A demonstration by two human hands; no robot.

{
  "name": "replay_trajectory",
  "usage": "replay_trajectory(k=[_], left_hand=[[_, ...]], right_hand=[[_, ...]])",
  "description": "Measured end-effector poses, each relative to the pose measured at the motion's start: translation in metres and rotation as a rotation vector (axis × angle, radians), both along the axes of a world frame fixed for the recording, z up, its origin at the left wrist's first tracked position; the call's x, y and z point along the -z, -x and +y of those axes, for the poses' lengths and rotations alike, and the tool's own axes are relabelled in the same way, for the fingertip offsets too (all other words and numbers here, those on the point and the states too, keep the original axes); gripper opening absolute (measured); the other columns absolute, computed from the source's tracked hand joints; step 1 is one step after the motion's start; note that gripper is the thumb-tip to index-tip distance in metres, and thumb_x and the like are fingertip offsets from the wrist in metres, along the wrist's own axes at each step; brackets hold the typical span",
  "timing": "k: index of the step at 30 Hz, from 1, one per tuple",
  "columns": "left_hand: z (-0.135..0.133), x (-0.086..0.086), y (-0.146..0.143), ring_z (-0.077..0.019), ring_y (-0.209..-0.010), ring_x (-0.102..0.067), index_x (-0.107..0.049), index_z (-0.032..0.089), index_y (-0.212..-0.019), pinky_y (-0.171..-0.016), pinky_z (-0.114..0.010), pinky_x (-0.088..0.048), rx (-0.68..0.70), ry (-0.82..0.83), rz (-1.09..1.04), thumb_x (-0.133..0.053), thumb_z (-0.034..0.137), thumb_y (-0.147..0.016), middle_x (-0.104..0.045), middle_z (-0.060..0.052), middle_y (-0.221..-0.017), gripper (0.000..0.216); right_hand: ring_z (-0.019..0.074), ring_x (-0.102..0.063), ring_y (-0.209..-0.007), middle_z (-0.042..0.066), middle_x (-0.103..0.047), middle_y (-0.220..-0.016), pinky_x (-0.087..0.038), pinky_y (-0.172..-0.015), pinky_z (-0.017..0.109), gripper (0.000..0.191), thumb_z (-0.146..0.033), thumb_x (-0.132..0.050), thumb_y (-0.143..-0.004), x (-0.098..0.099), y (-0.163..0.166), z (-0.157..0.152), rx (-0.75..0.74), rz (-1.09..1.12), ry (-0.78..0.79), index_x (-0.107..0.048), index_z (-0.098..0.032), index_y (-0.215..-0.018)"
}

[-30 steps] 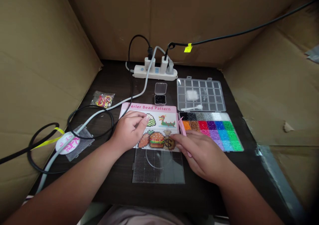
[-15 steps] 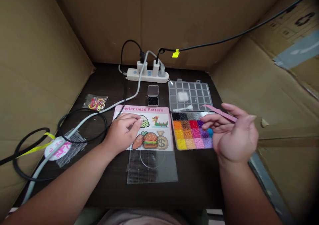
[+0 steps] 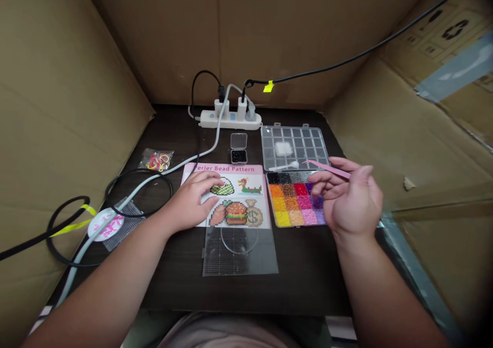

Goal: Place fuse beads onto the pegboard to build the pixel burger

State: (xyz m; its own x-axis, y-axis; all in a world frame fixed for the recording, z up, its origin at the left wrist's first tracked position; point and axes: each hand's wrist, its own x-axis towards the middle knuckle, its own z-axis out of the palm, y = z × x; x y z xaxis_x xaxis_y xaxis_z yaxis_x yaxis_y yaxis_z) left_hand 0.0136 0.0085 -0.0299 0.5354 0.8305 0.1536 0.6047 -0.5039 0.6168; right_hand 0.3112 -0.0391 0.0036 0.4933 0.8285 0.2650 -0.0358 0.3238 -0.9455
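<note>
My left hand (image 3: pixel 192 201) rests on the left part of the pink Perler bead pattern sheet (image 3: pixel 239 196), its fingers loosely curled with nothing in them. My right hand (image 3: pixel 352 201) hovers over the right side of the open bead box (image 3: pixel 290 201) with its coloured compartments. It holds pink tweezers (image 3: pixel 327 168) between thumb and fingers, the tips pointing left. A clear pegboard (image 3: pixel 241 250) lies in front of the sheet.
The bead box's clear lid (image 3: pixel 295 148) lies open behind it. A small black bead case (image 3: pixel 239 148) and a white power strip (image 3: pixel 229 117) stand further back. Cables (image 3: pixel 138 184), a bag of rings (image 3: pixel 157 159) and a second pegboard (image 3: pixel 123 222) lie left. Cardboard walls enclose the table.
My right hand lifted off the pattern sheet with the tweezers and swung right to hover over the bead box. My left hand stayed on the sheet.
</note>
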Motion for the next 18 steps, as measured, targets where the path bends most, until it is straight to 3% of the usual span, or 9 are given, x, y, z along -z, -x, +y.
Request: replay_trajectory(k=[18], left_hand=[[0.0006, -0.0012, 0.0008, -0.0251, -0.121, -0.051, -0.065, 0.018, -0.108, -0.106, -0.047, -0.043, 0.051, -0.027, 0.064, -0.054, 0.022, -0.087, -0.056, -0.009, -0.127, 0.024]], right_hand=[[0.0140, -0.062, -0.051, 0.005, -0.072, -0.070, -0.045, -0.046, 0.026, 0.045, -0.059, -0.049, -0.092, 0.0038, 0.0079, -0.0049, -0.006, -0.131, -0.002, -0.064, -0.016, -0.097]])
